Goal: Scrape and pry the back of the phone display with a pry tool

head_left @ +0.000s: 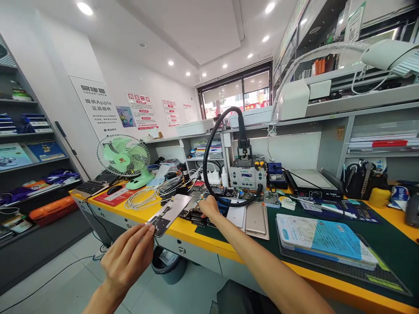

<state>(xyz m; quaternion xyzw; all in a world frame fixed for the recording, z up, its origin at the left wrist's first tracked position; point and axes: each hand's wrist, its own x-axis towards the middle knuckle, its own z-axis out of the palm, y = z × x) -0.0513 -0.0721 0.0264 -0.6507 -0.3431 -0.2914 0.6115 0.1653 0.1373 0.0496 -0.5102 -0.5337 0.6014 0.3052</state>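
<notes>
My left hand (129, 253) is closed, pinching the near corner of a flat phone screen panel (173, 211) between thumb and fingers. The panel is tilted over the front edge of the bench; dark patches show on its near half. My right hand (209, 206) reaches to a stack of dark phone parts (198, 216) at the middle of the bench. Its fingers are curled, and whatever lies in them is too small to tell. Just right of it lie a white phone back (236, 216) and a gold phone back (256, 219).
A hot-air station (248, 174) stands behind, its black hose (205, 161) arching over my right hand. Left are a coil of white cable (140, 198) and a green fan (124, 155). A stack of blue-white packages (327, 240) lies right. Below is a bin (170, 270).
</notes>
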